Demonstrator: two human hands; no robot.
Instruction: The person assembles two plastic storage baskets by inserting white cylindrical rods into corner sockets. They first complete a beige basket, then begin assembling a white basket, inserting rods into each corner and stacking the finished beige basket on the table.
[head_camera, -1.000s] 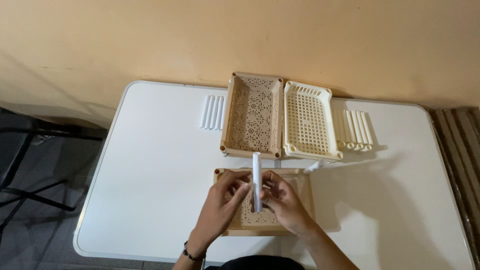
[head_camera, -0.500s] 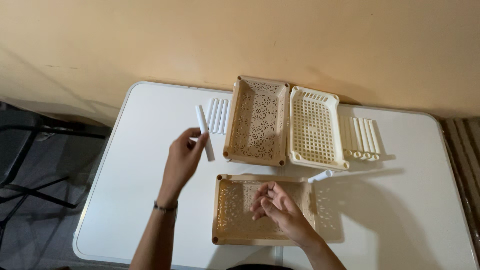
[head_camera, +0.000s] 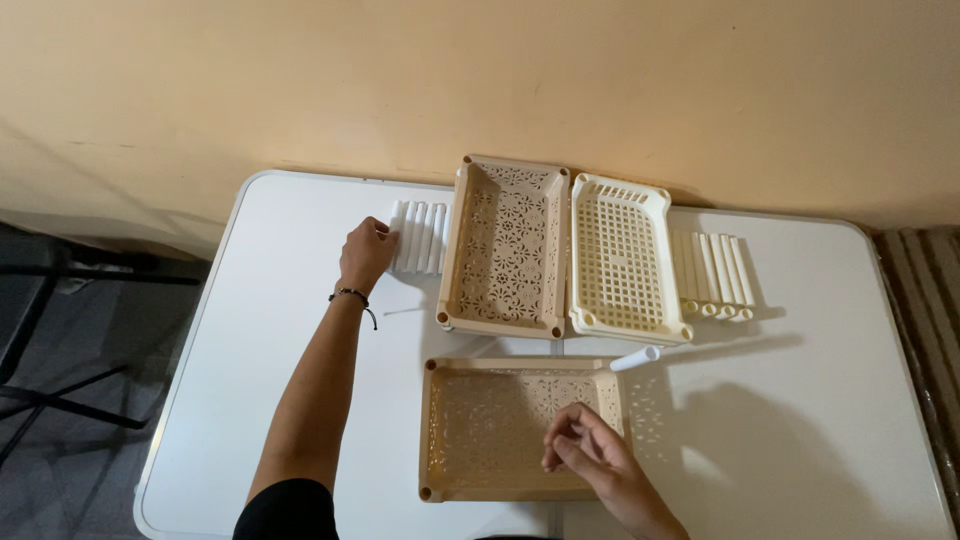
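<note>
1. Left of the beige lattice tray (head_camera: 507, 245), the left hand (head_camera: 366, 252) rests curled against a row of white tubes (head_camera: 420, 236), setting them side by side; whether it grips one, I cannot tell.
2. Below that tray, the right hand (head_camera: 590, 455) hovers loosely curled and empty over the tan tray (head_camera: 480, 425).
3. A cream slotted tray (head_camera: 622, 258) adjoins its right side.

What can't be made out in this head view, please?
- Left hand: its fingers cover the nearest white tubes, so any grip is hidden.
- Right hand: fingers curled over the tan tray; anything pinched is too small to tell.
- Right forearm: cut off by the bottom edge.
</note>
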